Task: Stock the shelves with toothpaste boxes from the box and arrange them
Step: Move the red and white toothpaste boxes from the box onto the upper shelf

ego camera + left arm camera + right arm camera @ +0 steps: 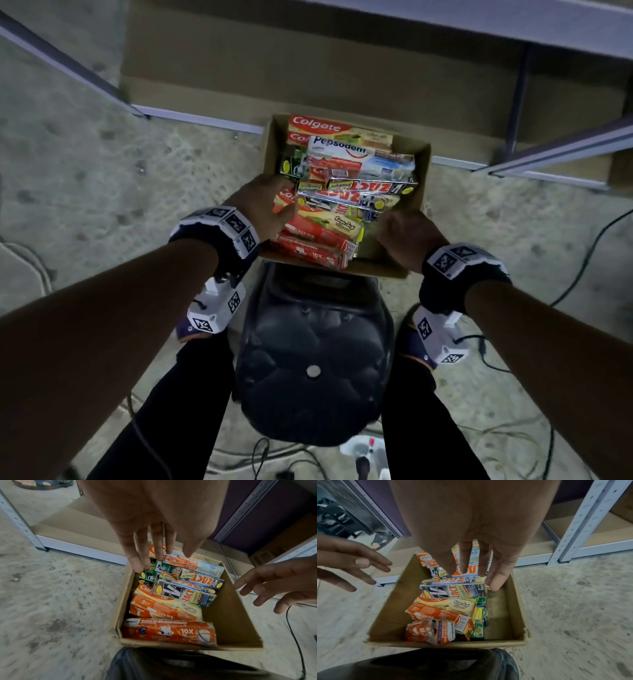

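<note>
stool: dark seat (313,359) at the bottom centre of the head view, right under the carton's near edge, between the person's legs

left hand: (263,205) fingers straight and spread, reaching down over the carton's left side. Holds nothing as far as I can see, though the head view makes it look like it's touching the stack

right hand: (406,234) also loose and empty, fingers hanging over the carton's right side, just above the Zact boxes (187,592)

carton: (423,161) mid-frame on the floor, still pretty much full. Colgate (317,125), Pepsodent (342,149) and the rest are piled in a jumble against the left wall, with a bare strip of carton floor on the right

shelves: (308,51) upper part of the frame, just behind the carton. The brown boards I can see have no toothpaste on them

progress: basically the start, I'd say. Nothing stocked that shows here, no box picked yet, so all the placing and lining up is still to do
</note>
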Tool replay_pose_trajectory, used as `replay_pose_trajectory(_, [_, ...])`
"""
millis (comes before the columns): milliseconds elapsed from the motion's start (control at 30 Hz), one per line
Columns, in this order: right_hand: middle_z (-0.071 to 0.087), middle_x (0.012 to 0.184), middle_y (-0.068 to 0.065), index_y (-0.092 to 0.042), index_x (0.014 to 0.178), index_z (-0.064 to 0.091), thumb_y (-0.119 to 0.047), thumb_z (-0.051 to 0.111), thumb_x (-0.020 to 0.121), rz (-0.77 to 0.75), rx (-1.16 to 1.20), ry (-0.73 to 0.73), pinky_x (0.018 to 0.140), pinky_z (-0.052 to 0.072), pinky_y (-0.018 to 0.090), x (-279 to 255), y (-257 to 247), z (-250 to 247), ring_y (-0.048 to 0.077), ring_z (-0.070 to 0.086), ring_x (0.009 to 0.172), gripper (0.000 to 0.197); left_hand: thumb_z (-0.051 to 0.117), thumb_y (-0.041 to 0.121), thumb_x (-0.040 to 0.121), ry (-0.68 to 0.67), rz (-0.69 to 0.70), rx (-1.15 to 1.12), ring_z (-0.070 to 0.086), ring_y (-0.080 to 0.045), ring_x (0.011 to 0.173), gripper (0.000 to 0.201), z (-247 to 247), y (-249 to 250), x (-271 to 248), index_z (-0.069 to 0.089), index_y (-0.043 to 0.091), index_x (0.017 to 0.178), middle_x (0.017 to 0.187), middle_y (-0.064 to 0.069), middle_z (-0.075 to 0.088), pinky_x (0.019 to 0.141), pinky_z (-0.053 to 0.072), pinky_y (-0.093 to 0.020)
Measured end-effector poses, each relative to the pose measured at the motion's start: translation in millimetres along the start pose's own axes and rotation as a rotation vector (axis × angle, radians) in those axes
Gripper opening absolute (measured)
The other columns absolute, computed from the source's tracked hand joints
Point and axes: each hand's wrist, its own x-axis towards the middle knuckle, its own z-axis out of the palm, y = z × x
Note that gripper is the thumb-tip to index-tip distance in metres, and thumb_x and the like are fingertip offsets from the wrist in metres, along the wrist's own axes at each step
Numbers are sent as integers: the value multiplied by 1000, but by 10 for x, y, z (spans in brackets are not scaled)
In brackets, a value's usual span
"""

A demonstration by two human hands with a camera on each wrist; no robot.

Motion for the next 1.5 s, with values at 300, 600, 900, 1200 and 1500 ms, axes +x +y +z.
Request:
replay_pose_trajectory(300, [40,143,8,-27,141,42,-34,62,93,25,108,73,95,39,28,533,116,212,25,54,116,53,59,44,89,79,101,17,44,-26,133,68,43,-18,664,25,37,148,154,1,31,107,43,-42])
replay_pose_trajectory(600, [43,139,7,-23,132,47,-33,69,87,-8,96,155,89,29,20,873,240,345,23,50,122,51,61,29,92,104,172,-60,31,-19,143,75,86,38,962,19,33,153,162,5,16,107,27,-25])
replay_pose_trajectory(900, [36,113,-6,-25,112,55,-34,86,70,-38,74,150,84,39,23,962,278,370,11,48,92,53,63,25,90,169,217,-29,43,-24,130,57,249,76,941,39,23,142,149,0,32,106,41,-35])
replay_pose_trajectory(1200, [58,94,-2,-14,98,56,-28,82,76,-31,120,-25,53,36,20,944,155,453,12,55,81,36,65,20,90,135,212,39,42,-30,130,49,233,205,1020,50,18,137,143,-8,42,110,37,-40])
replay_pose_trajectory(1500, [66,107,6,-24,97,61,-48,58,89,53,-33,-82,76,44,28,410,-38,401,28,63,98,25,67,26,91,180,136,-2,57,-25,120,47,89,271,540,57,33,136,139,-4,56,98,43,-30])
